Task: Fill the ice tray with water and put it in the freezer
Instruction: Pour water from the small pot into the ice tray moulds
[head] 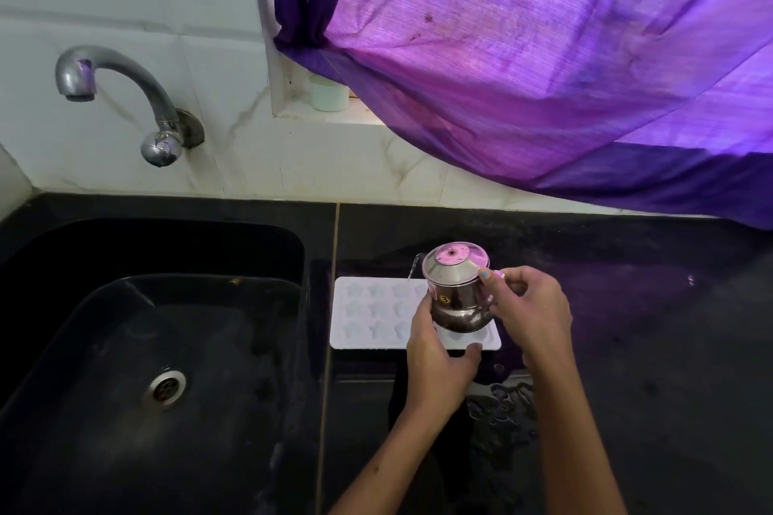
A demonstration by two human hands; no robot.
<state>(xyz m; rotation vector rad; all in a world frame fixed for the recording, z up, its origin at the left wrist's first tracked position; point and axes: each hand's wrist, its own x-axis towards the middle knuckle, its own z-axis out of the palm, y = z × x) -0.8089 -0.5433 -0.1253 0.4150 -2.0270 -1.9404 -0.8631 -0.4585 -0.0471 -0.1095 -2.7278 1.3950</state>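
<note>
Head view looks down on a black sink [104, 263] at the left, its drain near the middle and a curved metal tap [121, 96] on the tiled wall above it, with no water running from the spout. Right of the sink, across a thin seam, the dark table [627, 326] carries the white ice tray [376, 311], lying flat with its long axis running left to right and its star-shaped cells facing up. Its left end is bare; its right end is hidden under a small steel pot [458, 291] held tilted above it. A thin stream of water falls from the pot's far-left lip toward the cells in the tray's far row.

The left hand [439, 364] supports the pot from the near side, fingers [420, 316] curled round its rounded belly and the thumb stretched out over the tray's near edge. The right hand [535, 314] sits just to the right, fingers pinching the pot's rim or handle. Both hands hover over the tray's right half, so the unfilled cells probably lie leftward along its length, and the pour would have to travel that way. Whether any cell is full cannot be told. Water has pooled on the table near the wrists. A purple curtain [543, 54] hangs over the far right.
</note>
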